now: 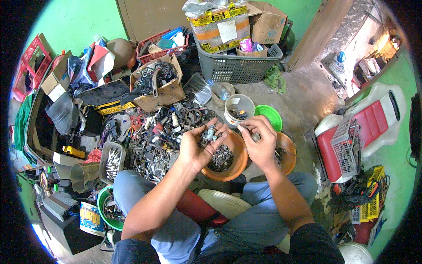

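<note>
I see the left hand [196,148] turned palm up, its fingers half curled, cradling a few small metal parts [211,133]. Just to the right of those fingers, the right hand [263,144] has its thumb and forefinger drawn close together; I cannot tell whether anything is pinched between them. So the small metal parts sit in the left palm, near the right fingertips.

Below both sets of fingers I make out an orange-brown bowl [240,165] with small dark pieces [220,159] inside. A second orange-brown bowl [290,155] shows to the right of the right fingers, partly hidden by that hand. Just beyond the right fingertips I have a white bucket [241,101] with some bits in its bottom, and a bright green basin [273,116] beside it.

Left of the left fingers, a heap of mixed metal parts [160,152] spreads over the floor. Farther left, a grey tub [106,159] holds pale, slim pieces [114,163].
</note>
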A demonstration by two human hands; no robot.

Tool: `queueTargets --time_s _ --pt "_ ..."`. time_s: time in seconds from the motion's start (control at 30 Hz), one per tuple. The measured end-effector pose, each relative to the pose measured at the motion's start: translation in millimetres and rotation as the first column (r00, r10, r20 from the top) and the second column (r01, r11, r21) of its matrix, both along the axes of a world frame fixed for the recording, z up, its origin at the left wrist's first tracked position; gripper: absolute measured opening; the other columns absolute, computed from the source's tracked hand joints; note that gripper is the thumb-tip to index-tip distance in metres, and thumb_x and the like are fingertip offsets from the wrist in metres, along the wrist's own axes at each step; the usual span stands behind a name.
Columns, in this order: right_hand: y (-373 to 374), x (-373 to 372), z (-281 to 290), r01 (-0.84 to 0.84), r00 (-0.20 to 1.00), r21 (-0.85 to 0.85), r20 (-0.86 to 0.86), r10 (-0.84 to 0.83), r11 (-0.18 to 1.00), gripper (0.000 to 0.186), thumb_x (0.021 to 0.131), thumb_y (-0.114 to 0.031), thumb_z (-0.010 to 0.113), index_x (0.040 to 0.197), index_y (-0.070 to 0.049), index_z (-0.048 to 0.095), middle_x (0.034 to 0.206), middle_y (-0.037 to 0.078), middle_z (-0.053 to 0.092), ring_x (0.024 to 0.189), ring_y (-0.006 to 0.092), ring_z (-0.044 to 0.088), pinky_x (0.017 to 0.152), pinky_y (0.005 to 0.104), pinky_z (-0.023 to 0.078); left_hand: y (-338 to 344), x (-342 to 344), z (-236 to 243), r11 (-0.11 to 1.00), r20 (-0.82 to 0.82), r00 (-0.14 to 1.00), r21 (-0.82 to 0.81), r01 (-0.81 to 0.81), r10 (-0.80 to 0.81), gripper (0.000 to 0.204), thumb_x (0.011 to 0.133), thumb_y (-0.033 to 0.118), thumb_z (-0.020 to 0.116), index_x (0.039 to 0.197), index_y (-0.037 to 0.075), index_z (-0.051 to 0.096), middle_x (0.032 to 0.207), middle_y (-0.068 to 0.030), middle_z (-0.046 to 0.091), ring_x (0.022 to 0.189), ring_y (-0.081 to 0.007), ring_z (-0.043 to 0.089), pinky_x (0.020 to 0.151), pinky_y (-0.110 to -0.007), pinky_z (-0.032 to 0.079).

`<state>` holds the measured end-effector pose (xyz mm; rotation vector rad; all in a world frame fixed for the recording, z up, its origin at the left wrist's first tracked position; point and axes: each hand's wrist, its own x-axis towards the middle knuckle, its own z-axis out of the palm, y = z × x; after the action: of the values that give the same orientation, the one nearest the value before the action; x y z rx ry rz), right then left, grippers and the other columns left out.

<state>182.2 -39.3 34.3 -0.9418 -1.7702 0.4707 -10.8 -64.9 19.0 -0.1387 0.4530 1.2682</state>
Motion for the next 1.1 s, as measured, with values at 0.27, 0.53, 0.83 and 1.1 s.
queueTargets --time_s 0.27,0.53,0.83,1.1 --pt "-1.5 4.1 11.0 -0.208 0.929 -0.285 0.242 0.281 0.936 0.018 0.082 -0.006 0.073 0.099 -0.002 0.069 0.102 0.010 0.065 0.085 0.0253 0.068 0.073 0.0336 0.055 0.8 -2.4 -5.5 1.000 0.006 1.000 -0.003 0.007 -0.007 0.040 0.101 0.014 0.036 0.135 -0.005 0.045 0.132 -0.0263 0.053 0.127 -0.0380 0.053 0.109 -0.051 0.046" --pt "-13.3 -13.9 2.4 -0.238 0.943 -0.030 0.231 0.238 0.971 0.026 0.076 -0.008 0.078 0.101 -0.005 0.070 0.107 0.012 0.061 0.092 0.0269 0.063 0.081 0.0380 0.053 -4.3 3.8 -16.3 0.992 -0.080 0.990 0.053 0.119 -0.114 0.048 0.105 0.028 0.029 0.137 -0.001 0.050 0.120 -0.0169 0.063 0.105 -0.0270 0.061 0.090 -0.040 0.052" --pt "-13.0 -13.3 -5.7 -0.192 0.929 -0.050 0.312 0.198 0.980 0.020 0.078 -0.011 0.077 0.094 -0.004 0.070 0.108 0.010 0.060 0.099 0.0299 0.059 0.087 0.0413 0.050 -6.5 5.8 -10.1 0.988 -0.159 0.978 0.051 0.147 -0.137 0.074 0.106 0.054 0.014 0.137 -0.001 0.052 0.118 -0.0157 0.064 0.103 -0.0243 0.059 0.087 -0.036 0.049" --pt "-14.1 -14.9 -3.9 -0.231 0.937 -0.033 0.261 0.232 0.972 0.018 0.077 -0.007 0.076 0.092 -0.003 0.068 0.106 0.011 0.062 0.103 0.0313 0.059 0.090 0.0423 0.049 -6.9 5.4 -4.1 0.988 -0.139 0.979 0.030 0.152 -0.146 0.075 0.105 0.055 0.016 0.136 -0.003 0.052 0.119 -0.0165 0.063 0.106 -0.0271 0.060 0.096 -0.041 0.050"
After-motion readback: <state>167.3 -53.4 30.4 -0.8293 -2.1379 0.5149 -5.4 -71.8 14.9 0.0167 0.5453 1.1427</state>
